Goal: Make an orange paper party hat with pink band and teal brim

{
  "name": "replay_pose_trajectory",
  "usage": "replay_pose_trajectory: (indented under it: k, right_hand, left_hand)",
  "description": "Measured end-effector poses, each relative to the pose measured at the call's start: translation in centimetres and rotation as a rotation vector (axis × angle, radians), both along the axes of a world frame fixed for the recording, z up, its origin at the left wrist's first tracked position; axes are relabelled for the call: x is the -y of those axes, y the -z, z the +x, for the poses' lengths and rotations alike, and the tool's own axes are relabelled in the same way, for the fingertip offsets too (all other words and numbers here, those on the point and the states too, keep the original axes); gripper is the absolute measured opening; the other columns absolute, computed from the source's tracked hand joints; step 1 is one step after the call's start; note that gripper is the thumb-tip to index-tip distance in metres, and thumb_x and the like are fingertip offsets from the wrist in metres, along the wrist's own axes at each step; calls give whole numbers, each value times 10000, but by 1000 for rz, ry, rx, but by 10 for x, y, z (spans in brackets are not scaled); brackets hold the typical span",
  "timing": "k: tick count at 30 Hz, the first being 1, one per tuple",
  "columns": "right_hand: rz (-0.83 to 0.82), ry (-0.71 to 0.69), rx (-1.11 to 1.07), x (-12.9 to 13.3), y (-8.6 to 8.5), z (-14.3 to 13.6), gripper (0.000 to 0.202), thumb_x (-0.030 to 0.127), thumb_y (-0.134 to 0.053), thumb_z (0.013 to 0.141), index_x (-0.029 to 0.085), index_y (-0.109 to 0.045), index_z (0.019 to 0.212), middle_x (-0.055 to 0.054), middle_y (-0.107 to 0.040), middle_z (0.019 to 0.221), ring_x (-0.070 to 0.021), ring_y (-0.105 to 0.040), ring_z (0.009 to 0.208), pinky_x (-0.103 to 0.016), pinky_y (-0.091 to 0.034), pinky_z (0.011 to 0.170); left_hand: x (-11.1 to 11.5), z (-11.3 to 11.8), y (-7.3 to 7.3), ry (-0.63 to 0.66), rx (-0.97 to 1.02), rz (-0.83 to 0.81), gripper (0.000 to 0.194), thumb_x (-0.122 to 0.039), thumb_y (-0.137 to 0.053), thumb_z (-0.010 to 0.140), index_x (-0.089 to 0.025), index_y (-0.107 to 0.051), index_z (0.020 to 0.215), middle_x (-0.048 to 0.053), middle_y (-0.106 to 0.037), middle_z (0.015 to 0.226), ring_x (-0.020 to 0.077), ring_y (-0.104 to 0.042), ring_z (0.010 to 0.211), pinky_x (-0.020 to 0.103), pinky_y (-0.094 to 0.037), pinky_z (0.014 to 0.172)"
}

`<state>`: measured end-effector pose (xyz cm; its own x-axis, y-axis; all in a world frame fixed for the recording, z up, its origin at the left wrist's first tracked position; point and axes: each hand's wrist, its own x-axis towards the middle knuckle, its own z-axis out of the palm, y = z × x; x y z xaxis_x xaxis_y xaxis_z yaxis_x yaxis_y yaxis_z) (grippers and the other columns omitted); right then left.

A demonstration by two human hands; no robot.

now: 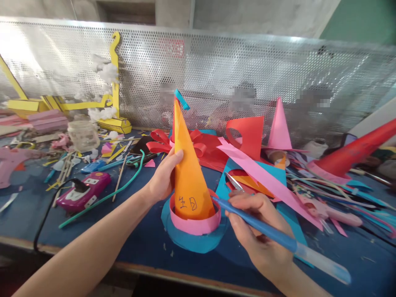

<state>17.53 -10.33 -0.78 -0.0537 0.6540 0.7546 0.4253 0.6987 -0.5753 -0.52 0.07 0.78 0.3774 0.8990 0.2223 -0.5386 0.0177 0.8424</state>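
Observation:
An orange paper cone hat [190,173] stands upright on the table, with dark handwritten characters near its base. A pink paper band [194,225] rings its foot above a round blue paper brim [198,243], and a small blue strip [182,100] sits at the tip. My left hand [165,173] is closed on the cone's left side, thumb in front. In my right hand [262,231] is a blue pen [256,222], its tip at or close to the cone's lower right side; I cannot tell whether they touch.
A magenta power strip [84,192] with a black cord lies left, beside a teal tube [123,185]. Paper sheets, scissors [234,181] and a pink strip [266,181] lie right. Pink [279,128] and red cones [355,152] stand beyond. A perforated metal screen [204,70] closes the back.

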Motion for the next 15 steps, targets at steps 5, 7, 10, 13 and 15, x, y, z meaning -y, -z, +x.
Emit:
replay_pose_trajectory:
  k: [5,7,10,13,15]
  right_hand:
    - [72,-5,62,2,0,-8,221,54,-586,802,248,-505,869,7,-599,754,-161,-581,672,-360,-520,673]
    - [74,-18,107,3,-1,-9,229,49,-578,804,250,-493,872,12,-582,723,-156,-547,628,-379,-508,662]
    - [63,-23,124,3,-2,-9,224,60,-578,812,251,-486,881,6,-577,728,-161,-544,628,-367,-491,626]
    - [38,-12,120,2,-2,-9,214,71,-586,815,250,-484,871,1,-573,737,-170,-568,654,-357,-494,618]
    - [35,-13,130,1,-2,-9,202,72,-582,815,247,-489,855,7,-554,709,-164,-551,631,-339,-484,589]
  left_hand:
    - [4,3,-1,-38,21,-20,488,-505,-658,779,-185,-532,1125,57,-678,886,210,-652,765,329,-531,718]
    - [5,3,-2,-46,30,-23,484,-493,-673,771,-190,-536,1123,53,-673,900,210,-649,786,322,-531,722]
    - [5,3,-2,-39,18,-14,432,-488,-647,795,-185,-549,1088,60,-673,900,220,-650,799,341,-536,736]
    - [5,3,-2,-31,10,7,398,-485,-629,810,-192,-548,1067,53,-672,895,220,-655,800,350,-542,738]
    - [5,3,-1,-28,14,16,398,-484,-633,810,-199,-544,1073,50,-673,900,222,-657,810,350,-545,737]
